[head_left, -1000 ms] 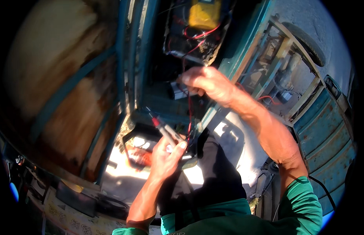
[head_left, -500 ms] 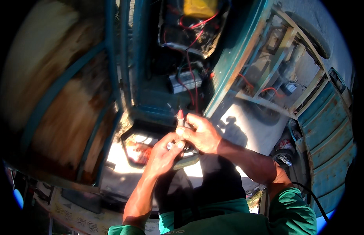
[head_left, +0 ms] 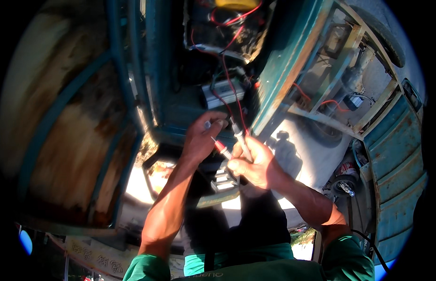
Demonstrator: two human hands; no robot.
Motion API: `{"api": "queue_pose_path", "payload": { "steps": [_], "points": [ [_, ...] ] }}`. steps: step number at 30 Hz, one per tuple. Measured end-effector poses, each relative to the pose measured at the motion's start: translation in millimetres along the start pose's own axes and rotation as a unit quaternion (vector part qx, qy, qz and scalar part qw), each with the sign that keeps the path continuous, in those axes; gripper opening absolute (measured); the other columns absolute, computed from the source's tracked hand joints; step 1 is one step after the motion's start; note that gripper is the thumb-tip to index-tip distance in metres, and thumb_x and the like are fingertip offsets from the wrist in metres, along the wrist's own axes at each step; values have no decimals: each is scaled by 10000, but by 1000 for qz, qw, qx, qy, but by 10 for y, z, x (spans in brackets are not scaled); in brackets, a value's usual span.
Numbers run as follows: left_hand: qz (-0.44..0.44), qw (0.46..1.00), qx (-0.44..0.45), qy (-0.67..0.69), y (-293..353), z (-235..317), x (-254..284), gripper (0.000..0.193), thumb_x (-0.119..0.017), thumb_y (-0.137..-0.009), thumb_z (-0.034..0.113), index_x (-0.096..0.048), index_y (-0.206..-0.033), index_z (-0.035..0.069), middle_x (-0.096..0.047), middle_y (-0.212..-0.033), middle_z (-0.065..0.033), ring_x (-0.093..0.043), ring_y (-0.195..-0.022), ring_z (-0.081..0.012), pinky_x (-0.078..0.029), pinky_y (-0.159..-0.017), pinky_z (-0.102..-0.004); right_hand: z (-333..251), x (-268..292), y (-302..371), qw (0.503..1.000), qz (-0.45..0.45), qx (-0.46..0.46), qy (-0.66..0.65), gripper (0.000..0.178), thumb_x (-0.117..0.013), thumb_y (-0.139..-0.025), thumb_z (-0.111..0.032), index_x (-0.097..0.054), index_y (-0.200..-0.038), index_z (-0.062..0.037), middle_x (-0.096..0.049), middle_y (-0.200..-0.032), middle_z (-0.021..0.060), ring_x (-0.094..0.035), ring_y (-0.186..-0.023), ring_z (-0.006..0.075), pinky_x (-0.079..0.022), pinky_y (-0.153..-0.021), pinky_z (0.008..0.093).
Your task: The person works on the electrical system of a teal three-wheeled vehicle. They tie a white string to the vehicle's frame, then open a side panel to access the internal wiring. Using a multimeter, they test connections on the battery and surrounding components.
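Observation:
My right hand (head_left: 257,166) is closed around two pen-shaped test probes. One is a red probe (head_left: 222,148) with a bare metal tip pointing up and left; the other, a grey probe (head_left: 239,135), points up toward the red wires (head_left: 231,84). Up and to the left, apart from the probe tips, my left hand (head_left: 199,136) has its fingers curled in. A small pale piece (head_left: 207,125), perhaps a probe cap, shows between thumb and fingers. Below the hands, near my lap, is a dark device with pale slots (head_left: 222,180), partly hidden by my right hand.
A silver ribbed metal box (head_left: 226,94) sits ahead in a teal metal compartment (head_left: 276,89), below a yellow object (head_left: 236,4). At left stands a rusty brown panel (head_left: 68,154); at right, an open frame (head_left: 342,124) and a rusted teal panel (head_left: 398,175).
My hands have come apart: the left moved up and away with the small pale piece. Two probes now show in my right hand, the red one tilted to the left.

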State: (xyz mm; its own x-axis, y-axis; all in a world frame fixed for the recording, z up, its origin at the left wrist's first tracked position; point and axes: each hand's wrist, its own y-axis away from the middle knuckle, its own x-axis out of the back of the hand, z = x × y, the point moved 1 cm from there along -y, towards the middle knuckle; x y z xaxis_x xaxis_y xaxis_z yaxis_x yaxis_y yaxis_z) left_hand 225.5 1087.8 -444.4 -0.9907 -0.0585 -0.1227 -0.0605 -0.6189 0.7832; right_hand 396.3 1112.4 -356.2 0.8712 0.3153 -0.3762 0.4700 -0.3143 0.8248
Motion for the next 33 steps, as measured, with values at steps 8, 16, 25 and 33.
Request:
{"api": "queue_pose_path", "payload": {
  "steps": [8,16,25,33],
  "points": [
    [-200,897,-88,-384,-1155,-347,-475,193,-593,-911,174,-688,-1029,54,-687,-854,-93,-663,-795,-154,-520,-705,-300,86,43,91,994,-34,81,64,130,-622,-902,-83,-541,-987,-26,-574,-811,16,-551,-721,81,-458,-647,267],
    [25,989,63,129,-1320,-435,-440,164,-586,-913,171,-641,-981,33,-692,-892,-91,-665,-773,-166,-522,-680,-285,-72,261,216,998,-51,32,-27,113,-595,-907,-92,-542,-973,-18,-546,-758,6,-524,-693,76,-430,-633,256],
    [-148,881,-19,-449,-1470,-514,-596,258,-572,-861,179,-702,-1005,10,-679,-1067,-211,-636,-1044,-385,-495,-903,-475,-282,512,310,981,23,160,-110,261,-649,-863,-233,-512,-920,-18,-580,-755,83,-533,-625,129,-427,-576,274],
    [-157,826,-22,-541,-1342,-650,-764,241,-637,-784,241,-721,-962,101,-703,-1033,-158,-664,-1025,-320,-525,-839,-418,-378,543,315,975,54,200,-84,300,-626,-850,-275,-517,-993,-35,-605,-744,111,-522,-571,131,-368,-534,262]
  ]
}}
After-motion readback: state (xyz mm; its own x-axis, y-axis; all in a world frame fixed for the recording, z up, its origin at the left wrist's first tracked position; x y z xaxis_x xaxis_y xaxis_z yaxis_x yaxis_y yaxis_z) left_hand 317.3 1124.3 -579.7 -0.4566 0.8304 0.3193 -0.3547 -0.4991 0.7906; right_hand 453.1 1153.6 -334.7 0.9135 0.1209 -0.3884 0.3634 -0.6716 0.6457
